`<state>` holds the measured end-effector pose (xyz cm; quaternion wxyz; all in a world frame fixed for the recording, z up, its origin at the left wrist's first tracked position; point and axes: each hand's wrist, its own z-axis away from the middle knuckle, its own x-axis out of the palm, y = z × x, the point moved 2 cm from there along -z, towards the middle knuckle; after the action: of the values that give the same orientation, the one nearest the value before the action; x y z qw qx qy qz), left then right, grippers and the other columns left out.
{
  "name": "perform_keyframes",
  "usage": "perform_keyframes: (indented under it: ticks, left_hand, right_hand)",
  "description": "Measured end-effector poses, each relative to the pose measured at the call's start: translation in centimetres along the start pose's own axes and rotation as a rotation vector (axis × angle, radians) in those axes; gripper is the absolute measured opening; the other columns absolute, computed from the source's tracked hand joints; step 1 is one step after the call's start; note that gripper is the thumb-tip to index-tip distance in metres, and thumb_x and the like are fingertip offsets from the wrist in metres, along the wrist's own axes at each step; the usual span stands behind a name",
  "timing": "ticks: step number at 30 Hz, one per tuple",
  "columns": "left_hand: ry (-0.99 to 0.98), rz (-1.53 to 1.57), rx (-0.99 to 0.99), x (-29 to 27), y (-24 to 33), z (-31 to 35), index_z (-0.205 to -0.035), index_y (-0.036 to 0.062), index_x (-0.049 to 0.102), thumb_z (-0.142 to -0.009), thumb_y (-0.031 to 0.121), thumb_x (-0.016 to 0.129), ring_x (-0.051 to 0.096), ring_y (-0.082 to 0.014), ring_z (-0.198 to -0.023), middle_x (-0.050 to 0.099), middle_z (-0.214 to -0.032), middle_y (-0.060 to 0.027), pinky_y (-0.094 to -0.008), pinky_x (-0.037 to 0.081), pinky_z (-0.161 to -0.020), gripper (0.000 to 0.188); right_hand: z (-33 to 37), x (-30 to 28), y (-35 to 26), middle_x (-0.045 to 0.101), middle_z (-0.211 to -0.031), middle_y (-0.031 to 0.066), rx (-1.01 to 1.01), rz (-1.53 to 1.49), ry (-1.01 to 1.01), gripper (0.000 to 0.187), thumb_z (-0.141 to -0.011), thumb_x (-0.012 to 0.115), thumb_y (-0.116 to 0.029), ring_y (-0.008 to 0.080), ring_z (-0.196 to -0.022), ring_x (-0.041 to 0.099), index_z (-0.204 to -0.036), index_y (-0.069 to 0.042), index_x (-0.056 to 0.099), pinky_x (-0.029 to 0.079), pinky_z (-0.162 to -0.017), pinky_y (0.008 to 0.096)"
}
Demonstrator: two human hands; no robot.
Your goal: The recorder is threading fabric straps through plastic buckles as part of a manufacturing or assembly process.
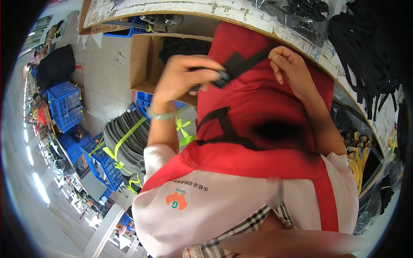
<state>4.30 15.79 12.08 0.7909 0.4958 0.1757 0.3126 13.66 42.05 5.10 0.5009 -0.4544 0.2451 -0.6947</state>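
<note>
My left hand [187,77], blurred by motion, has its fingers closed on a black plastic buckle [221,79]. A black webbing strap [254,60] runs from the buckle up toward my right hand [290,69]. The fingers of my right hand are curled at the strap's far end, which is partly hidden at the fingertips. A short piece of strap sticks up beside the buckle. Both hands are over the red apron [258,107] on my lap.
An open cardboard box [144,64] with black items stands beyond my left hand. A worn white table edge [206,9] curves across the front, with black straps [365,60] piled at right. Grey bundled pieces [124,137] and blue crates [64,105] are at left.
</note>
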Motion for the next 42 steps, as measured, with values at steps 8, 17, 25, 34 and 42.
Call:
perform_keyframes:
  ticks: [8,17,25,34,42]
  left_hand:
    - [0.294,-0.010,0.135,0.7,-0.6,0.9,-0.121,0.0089,0.062,-0.077,-0.004,0.070,0.061,-0.0057,-0.078,0.060,-0.123,-0.0026,-0.0191,0.050,-0.058,0.046]
    - [-0.221,0.341,0.141,8.4,-4.0,-7.5,-0.137,0.0064,0.047,-0.085,-0.005,0.063,0.063,-0.0088,-0.066,0.068,-0.093,-0.0083,-0.0188,0.047,-0.053,0.056]
    - [-0.230,0.814,-0.112,7.8,-6.7,-10.4,-0.112,-0.0019,0.061,-0.096,0.023,0.055,0.065,-0.0174,-0.064,0.065,-0.081,-0.0092,-0.0185,0.039,-0.037,0.030]
    - [0.012,-0.146,0.433,11.3,-3.4,-10.0,-0.113,0.0021,0.065,-0.083,-0.002,0.069,0.051,-0.0075,-0.058,0.056,-0.072,0.0019,-0.0193,0.039,-0.051,0.031]
    - [-0.176,0.518,-0.114,11.4,-3.5,-11.7,-0.099,0.0036,0.068,-0.089,0.009,0.065,0.050,-0.0096,-0.058,0.059,-0.079,-0.0019,-0.0207,0.039,-0.048,0.011]
  right_hand:
    - [-0.5,5.2,-0.3,0.058,-0.072,0.0006,0.020,0.354,-0.188,0.020,-0.096,0.056,-0.020,0.0050,-0.054,0.053,-0.103,-0.003,0.062,0.042,-0.046,0.0199]
    - [0.1,1.5,0.7,0.061,-0.064,0.0021,-0.073,0.252,0.033,0.026,-0.097,0.055,-0.027,0.0053,-0.048,0.051,-0.088,-0.003,0.062,0.040,-0.042,0.0188]
    - [1.6,-2.6,-0.7,0.060,-0.074,0.0010,-0.151,0.083,0.127,0.027,-0.100,0.049,-0.029,0.0050,-0.057,0.053,-0.093,-0.005,0.060,0.041,-0.051,0.0187]
    - [2.8,-4.3,0.1,0.055,-0.065,0.0011,0.085,-0.130,0.011,0.033,-0.099,0.049,-0.032,0.0071,-0.052,0.050,-0.087,-0.004,0.060,0.042,-0.048,0.0223]
    - [4.2,-8.3,-3.5,0.062,-0.083,0.0030,-0.461,0.808,0.590,0.019,-0.094,0.057,-0.021,0.0114,-0.071,0.058,-0.093,-0.003,0.063,0.048,-0.064,0.0266]
